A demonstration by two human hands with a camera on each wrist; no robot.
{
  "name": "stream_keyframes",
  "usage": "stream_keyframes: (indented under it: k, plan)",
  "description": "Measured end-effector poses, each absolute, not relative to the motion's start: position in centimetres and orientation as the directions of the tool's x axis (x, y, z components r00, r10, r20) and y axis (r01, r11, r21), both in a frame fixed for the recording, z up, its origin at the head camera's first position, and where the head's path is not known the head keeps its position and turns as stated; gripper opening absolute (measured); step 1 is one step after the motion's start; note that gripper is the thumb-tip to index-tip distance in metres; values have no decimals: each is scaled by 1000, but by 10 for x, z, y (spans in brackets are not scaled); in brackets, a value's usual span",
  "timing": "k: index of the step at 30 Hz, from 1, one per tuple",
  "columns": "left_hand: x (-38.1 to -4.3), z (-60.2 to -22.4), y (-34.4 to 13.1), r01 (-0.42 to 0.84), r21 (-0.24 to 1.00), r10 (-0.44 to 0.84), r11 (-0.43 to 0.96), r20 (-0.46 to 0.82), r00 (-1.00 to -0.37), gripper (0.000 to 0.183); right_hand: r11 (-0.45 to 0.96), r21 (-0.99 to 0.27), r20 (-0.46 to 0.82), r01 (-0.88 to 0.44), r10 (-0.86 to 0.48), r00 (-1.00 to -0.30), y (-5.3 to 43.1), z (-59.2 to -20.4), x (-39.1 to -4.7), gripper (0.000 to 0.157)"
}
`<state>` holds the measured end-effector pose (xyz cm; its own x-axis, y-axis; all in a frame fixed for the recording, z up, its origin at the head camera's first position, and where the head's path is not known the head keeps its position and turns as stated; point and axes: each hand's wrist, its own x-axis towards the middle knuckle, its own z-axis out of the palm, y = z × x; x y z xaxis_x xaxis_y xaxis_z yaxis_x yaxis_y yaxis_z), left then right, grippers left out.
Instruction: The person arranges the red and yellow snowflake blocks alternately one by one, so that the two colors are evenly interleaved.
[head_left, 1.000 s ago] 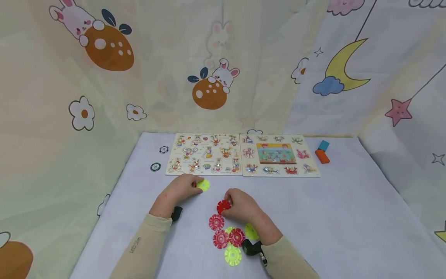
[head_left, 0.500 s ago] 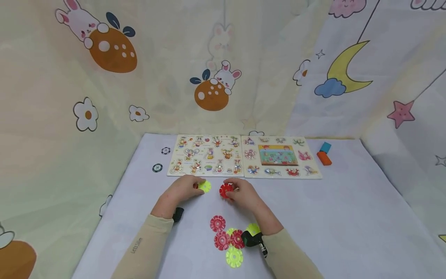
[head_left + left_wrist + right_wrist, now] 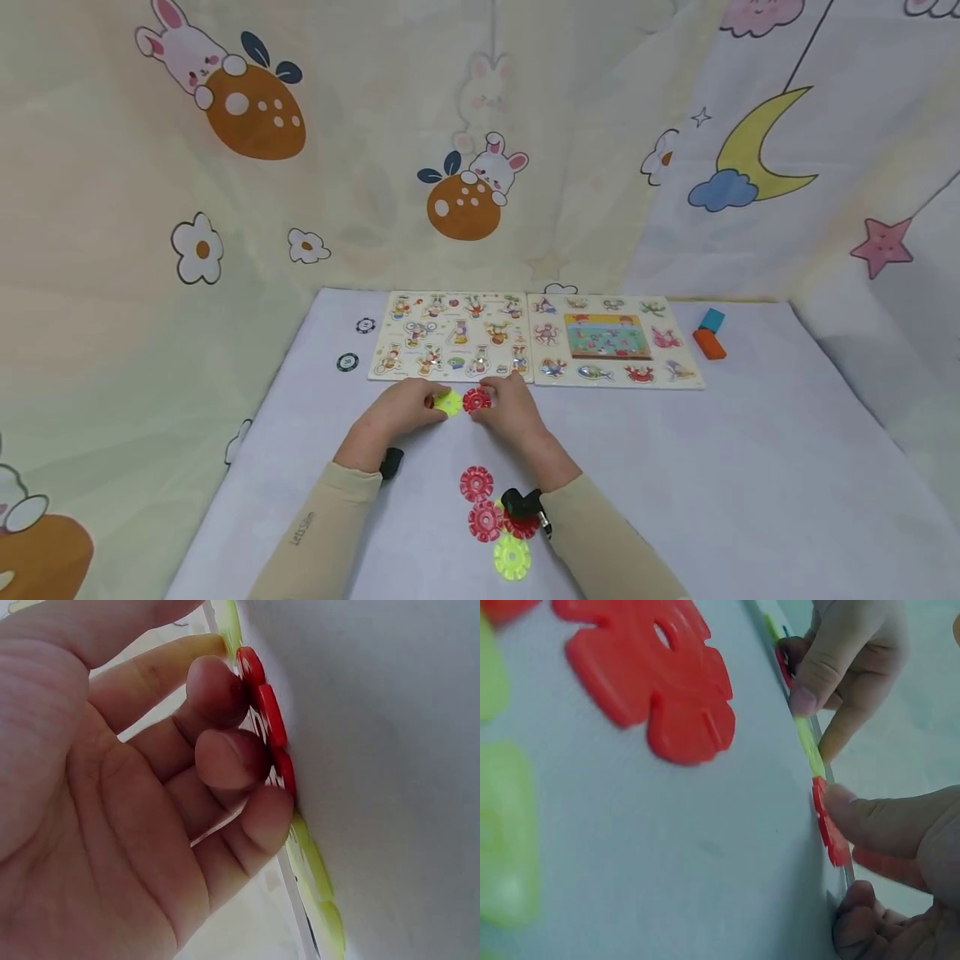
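Observation:
My left hand point(image 3: 405, 412) pinches a yellow-green notched plastic disc point(image 3: 450, 403) between thumb and fingers. A red notched disc point(image 3: 476, 401) is pinched in my right hand point(image 3: 516, 417). The two discs meet edge to edge; whether their notches interlock cannot be told. Behind the left fingers, the left wrist view shows more red discs point(image 3: 270, 716) and yellow-green discs point(image 3: 313, 866) in one row, partly hidden by the hand. The right wrist view shows the yellow-green disc point(image 3: 808, 746) and the red disc point(image 3: 829, 823) in line.
Loose red discs point(image 3: 476, 483) and a yellow-green disc point(image 3: 512, 557) lie nearer me, some hidden under the right wrist camera point(image 3: 521, 502). Two picture puzzle boards point(image 3: 457, 336) stand behind the hands. Two chips point(image 3: 347, 362) lie left; orange point(image 3: 709, 344) and blue point(image 3: 712, 320) blocks lie right.
My right hand has carried the red disc from the loose pile up and left until it meets the yellow-green disc. The left hand keeps its hold nearly in place.

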<state>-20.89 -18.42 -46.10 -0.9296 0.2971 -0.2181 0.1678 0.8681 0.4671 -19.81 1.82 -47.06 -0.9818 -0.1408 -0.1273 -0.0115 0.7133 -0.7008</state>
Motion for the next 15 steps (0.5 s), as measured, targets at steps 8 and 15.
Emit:
stream_keyframes:
  k: [8, 15]
  plan:
    - [-202, -459, -161, 159, 372, 228, 915, -150, -962, 50, 735, -678, -96, -25, -122, -988, 28, -479, -199, 34]
    - [-194, -467, -134, 201, 355, 253, 913, -108, -961, 51, 731, -680, -62, -57, -136, -989, 26, -480, -197, 34]
